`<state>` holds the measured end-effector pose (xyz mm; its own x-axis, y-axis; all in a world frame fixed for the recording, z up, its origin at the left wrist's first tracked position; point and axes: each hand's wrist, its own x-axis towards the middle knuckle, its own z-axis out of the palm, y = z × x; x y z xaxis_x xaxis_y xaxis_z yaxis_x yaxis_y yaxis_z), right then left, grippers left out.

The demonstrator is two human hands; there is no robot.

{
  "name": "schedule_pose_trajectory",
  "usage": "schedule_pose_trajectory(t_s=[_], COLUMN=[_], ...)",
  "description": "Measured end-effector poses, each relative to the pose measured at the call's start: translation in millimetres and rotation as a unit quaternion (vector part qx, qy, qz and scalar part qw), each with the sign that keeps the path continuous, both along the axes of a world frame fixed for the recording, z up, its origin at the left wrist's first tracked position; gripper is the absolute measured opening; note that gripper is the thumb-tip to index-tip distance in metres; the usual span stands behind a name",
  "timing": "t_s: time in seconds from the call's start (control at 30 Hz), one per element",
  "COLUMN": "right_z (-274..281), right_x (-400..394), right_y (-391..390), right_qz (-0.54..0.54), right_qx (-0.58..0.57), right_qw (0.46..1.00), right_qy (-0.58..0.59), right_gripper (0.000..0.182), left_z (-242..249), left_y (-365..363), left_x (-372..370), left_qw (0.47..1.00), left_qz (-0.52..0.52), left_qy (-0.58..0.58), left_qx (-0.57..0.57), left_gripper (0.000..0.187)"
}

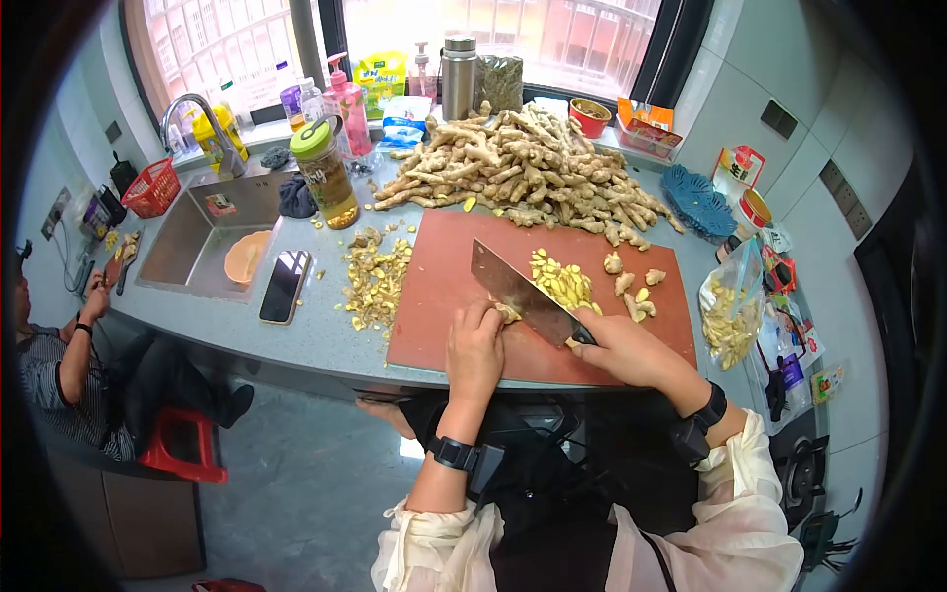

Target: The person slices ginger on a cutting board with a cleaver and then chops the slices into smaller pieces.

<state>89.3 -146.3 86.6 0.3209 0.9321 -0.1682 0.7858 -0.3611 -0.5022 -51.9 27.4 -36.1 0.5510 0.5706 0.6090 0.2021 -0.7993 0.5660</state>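
My right hand (pixel 626 347) grips the handle of a cleaver (pixel 518 288), whose blade slants across a reddish-brown cutting board (pixel 444 296). My left hand (pixel 474 347) presses a small piece of ginger (pixel 509 314) onto the board right beside the blade. Yellow ginger slices (pixel 562 281) lie in a heap behind the blade. A few peeled chunks (pixel 631 286) sit at the board's right. Both wrists wear dark bands.
A big pile of raw ginger (pixel 523 168) fills the counter behind the board. Peel scraps (pixel 375 281) and a phone (pixel 285 286) lie left of it, near the sink (pixel 207 237). A bag of slices (pixel 730 316) stands at right. Another person (pixel 69 365) sits at far left.
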Motion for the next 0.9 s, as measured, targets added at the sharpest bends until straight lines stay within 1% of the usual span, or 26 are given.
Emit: schedule_pose_trajectory(t_s=[0.17,0.23,0.33,0.47,0.53,0.6,0.63,0.77,0.83,0.9], right_z=[0.7,5.0,8.5,-1.5,-6.7,-7.1,-6.8,-1.7,8.7,6.1], right_x=[-1.1,-5.3,-11.1,-12.2,-11.3,-13.4,-14.6,-14.4,-16.5,-18.6], right_y=[1.4,4.1,9.0,23.2,35.7,40.7,41.1,17.8,2.1,-4.8], right_qz=[0.009,0.001,0.001,0.005,0.008,0.004,0.001,0.015,0.009,0.001], right_qx=[0.0,-0.042,-0.075,-0.052,-0.049,-0.05,-0.053,-0.052,-0.082,-0.088], right_qw=[1.0,0.998,0.995,0.996,0.996,0.996,0.996,0.995,0.994,0.994], right_qy=[-0.016,-0.042,-0.071,-0.074,-0.068,-0.067,-0.065,-0.082,-0.067,-0.069], right_gripper=[0.034,0.032,0.031,0.03,0.034,0.034,0.035,0.035,0.033,0.033], left_z=[-0.3,-0.4,0.4,2.2,3.3,2.2,1.5,3.0,2.0,0.0], left_y=[0.2,0.2,-0.1,-1.3,-0.8,-0.5,-0.5,-0.4,-1.3,-0.4], left_x=[-0.2,-0.2,-0.3,-1.0,-0.5,0.1,0.2,-0.6,-0.7,0.6], left_qw=[1.0,1.0,1.0,1.0,1.0,1.0,1.0,1.0,1.0,1.0], left_qz=[0.0,-0.003,-0.003,-0.004,-0.006,-0.005,-0.004,-0.002,-0.001,-0.004], left_qy=[0.003,0.007,0.012,0.015,0.011,-0.023,-0.023,-0.015,-0.009,-0.017], left_qx=[0.0,-0.003,-0.002,-0.006,-0.006,0.01,0.011,0.007,0.0,0.006], left_gripper=[0.011,0.012,0.013,0.013,0.013,0.005,0.005,0.006,0.006,0.006])
